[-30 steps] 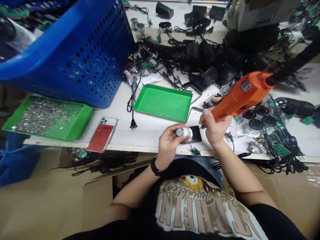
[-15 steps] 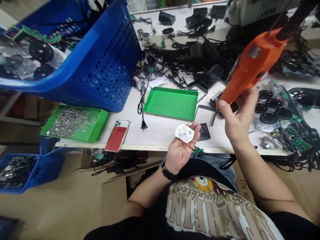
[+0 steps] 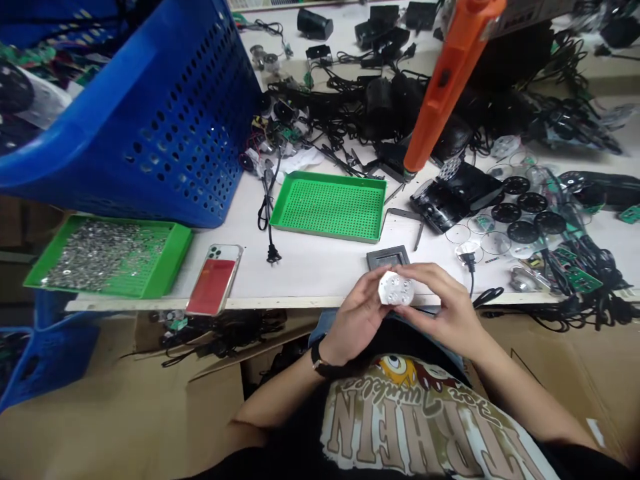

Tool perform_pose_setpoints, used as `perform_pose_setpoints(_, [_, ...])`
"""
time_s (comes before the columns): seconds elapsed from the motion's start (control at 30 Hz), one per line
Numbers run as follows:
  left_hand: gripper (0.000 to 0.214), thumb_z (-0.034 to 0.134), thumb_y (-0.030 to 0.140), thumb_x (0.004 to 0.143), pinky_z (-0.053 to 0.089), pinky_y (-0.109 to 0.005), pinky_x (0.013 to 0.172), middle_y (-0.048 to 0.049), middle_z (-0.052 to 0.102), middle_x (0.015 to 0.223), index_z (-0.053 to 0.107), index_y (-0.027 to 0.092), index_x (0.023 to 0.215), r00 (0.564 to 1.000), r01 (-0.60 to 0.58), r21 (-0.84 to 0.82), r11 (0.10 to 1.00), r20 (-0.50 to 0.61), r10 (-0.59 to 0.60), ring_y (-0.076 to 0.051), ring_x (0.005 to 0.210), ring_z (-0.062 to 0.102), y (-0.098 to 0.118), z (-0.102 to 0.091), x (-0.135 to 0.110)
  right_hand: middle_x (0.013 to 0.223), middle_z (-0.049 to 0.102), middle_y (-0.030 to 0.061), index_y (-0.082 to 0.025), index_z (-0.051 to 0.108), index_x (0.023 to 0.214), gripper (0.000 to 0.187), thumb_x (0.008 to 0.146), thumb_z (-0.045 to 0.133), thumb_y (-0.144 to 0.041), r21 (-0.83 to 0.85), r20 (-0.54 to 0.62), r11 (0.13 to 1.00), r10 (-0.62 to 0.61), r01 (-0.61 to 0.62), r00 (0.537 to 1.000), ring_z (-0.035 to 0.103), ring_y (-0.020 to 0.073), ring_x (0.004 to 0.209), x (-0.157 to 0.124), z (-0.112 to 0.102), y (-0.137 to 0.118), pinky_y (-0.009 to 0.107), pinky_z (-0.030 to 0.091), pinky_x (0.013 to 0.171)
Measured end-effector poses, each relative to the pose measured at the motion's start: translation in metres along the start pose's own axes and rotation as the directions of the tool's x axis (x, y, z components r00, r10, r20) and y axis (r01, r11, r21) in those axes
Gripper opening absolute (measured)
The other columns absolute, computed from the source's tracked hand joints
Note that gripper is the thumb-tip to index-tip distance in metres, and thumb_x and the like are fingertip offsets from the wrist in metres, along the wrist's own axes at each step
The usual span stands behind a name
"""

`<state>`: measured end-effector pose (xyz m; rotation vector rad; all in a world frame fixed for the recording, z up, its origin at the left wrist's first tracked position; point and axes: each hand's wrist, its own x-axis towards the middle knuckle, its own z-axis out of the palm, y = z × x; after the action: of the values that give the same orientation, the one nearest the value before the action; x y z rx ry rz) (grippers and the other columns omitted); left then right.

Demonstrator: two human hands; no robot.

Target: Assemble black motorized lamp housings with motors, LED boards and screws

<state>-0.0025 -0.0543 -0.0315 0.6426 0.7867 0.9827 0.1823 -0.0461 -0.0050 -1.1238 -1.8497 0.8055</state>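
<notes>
A small white octagonal LED module (image 3: 396, 289) sits between both my hands at the table's front edge. My left hand (image 3: 356, 319) grips it from the left, fingers curled round it. My right hand (image 3: 445, 308) pinches it from the right and above. An orange electric screwdriver (image 3: 447, 80) hangs free over the table, its tip pointing down near a black housing (image 3: 453, 193). A small dark square part (image 3: 389, 257) lies on the table just beyond my hands.
An empty green perforated tray (image 3: 333, 205) lies ahead. A second green tray (image 3: 107, 255) of small metal parts and a phone (image 3: 215, 279) are at the left. A big blue basket (image 3: 150, 120) looms at the left. Black cables, discs and circuit boards crowd the right.
My right hand let go of the orange screwdriver, which swung up and now hangs. That hand came down onto the white module, which my left hand lowered toward the table edge.
</notes>
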Motion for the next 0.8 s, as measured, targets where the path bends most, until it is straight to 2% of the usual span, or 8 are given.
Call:
perform_pose_setpoints(0.13, [0.032,0.067,0.038,0.098,0.055,-0.044,0.110,-0.0112,0.073,0.132,0.065,0.024,0.127,0.990,-0.048,0.180,0.983,0.139,0.022,-0.023,0.122,0.070,0.017,-0.015,-0.002,0.115,0.069,0.0065,-0.033,0.069,0.132,0.052,0.083,0.082,-0.023,0.252,0.061,0.960,0.106,-0.118,0.992,0.070,0.0198,0.103,-0.014,-0.022,0.000,0.036,0.063,0.086])
perform_pose_setpoints(0.27, [0.024,0.068,0.037,0.098,0.056,-0.040,0.107,-0.0098,0.075,0.123,0.069,0.022,0.117,0.985,-0.101,0.435,0.895,0.169,0.029,-0.021,0.116,0.072,0.041,-0.018,0.014,0.114,0.064,0.0065,-0.031,0.072,0.128,0.050,0.080,0.085,-0.026,0.593,0.116,0.782,0.151,-0.191,0.982,0.071,0.0151,0.089,-0.024,-0.023,0.004,0.028,0.064,0.074])
perform_pose_setpoints(0.4, [0.029,0.061,0.044,0.102,0.060,-0.034,0.095,-0.0093,0.074,0.122,0.069,0.024,0.121,0.973,-0.119,0.451,0.884,0.231,0.013,-0.018,0.106,0.073,0.049,-0.012,0.022,0.112,0.061,0.0049,-0.028,0.073,0.124,0.049,0.077,0.088,-0.026,0.634,0.077,0.721,0.301,-0.279,0.951,0.071,0.0111,0.079,-0.026,-0.016,0.008,0.022,0.062,0.065])
perform_pose_setpoints(0.5, [0.044,0.069,0.044,0.097,0.061,-0.037,0.093,-0.0098,0.072,0.126,0.060,0.028,0.137,0.947,-0.140,0.452,0.881,0.321,-0.014,-0.020,0.107,0.072,0.043,-0.009,0.022,0.107,0.060,0.0031,-0.028,0.073,0.123,0.046,0.079,0.086,-0.026,0.508,0.004,0.803,0.360,-0.311,0.933,0.066,0.0081,0.071,-0.020,-0.012,0.010,0.022,0.060,0.061])
perform_pose_setpoints(0.57, [0.056,0.076,0.041,0.091,0.060,-0.040,0.095,-0.0102,0.069,0.130,0.054,0.029,0.142,0.948,-0.255,0.589,0.767,0.309,0.078,-0.023,0.112,0.070,0.036,-0.008,0.023,0.110,0.062,0.0045,-0.028,0.072,0.126,0.045,0.082,0.082,-0.026,0.361,-0.007,0.885,0.318,-0.294,0.948,0.063,0.0080,0.068,-0.010,-0.010,0.016,0.025,0.060,0.062])
perform_pose_setpoints(0.63, [0.055,0.078,0.038,0.090,0.056,-0.046,0.101,-0.0105,0.068,0.132,0.055,0.028,0.139,0.927,-0.372,0.771,0.516,0.279,0.251,-0.026,0.120,0.066,0.030,-0.009,0.026,0.119,0.064,0.0079,-0.028,0.068,0.134,0.047,0.087,0.074,-0.024,0.218,0.023,0.948,0.233,-0.233,0.972,0.062,0.0090,0.069,0.003,-0.007,0.024,0.028,0.061,0.065])
perform_pose_setpoints(0.7, [0.045,0.076,0.038,0.092,0.051,-0.051,0.106,-0.0101,0.068,0.130,0.058,0.026,0.132,0.878,-0.391,0.884,0.255,0.276,0.391,-0.028,0.123,0.061,0.026,-0.014,0.032,0.130,0.065,0.0110,-0.027,0.063,0.142,0.051,0.091,0.066,-0.019,0.098,0.093,0.982,0.149,-0.158,0.984,0.065,0.0118,0.076,0.017,-0.005,0.032,0.033,0.063,0.073])
perform_pose_setpoints(0.8, [0.040,0.075,0.040,0.092,0.050,-0.051,0.106,-0.0086,0.068,0.120,0.058,0.024,0.125,0.849,-0.350,0.932,0.100,0.270,0.454,-0.028,0.121,0.060,0.020,-0.024,0.040,0.137,0.064,0.0137,-0.025,0.058,0.148,0.057,0.093,0.056,-0.012,-0.024,0.206,0.997,0.081,-0.078,0.975,0.071,0.0207,0.103,0.034,0.000,0.039,0.043,0.063,0.093])
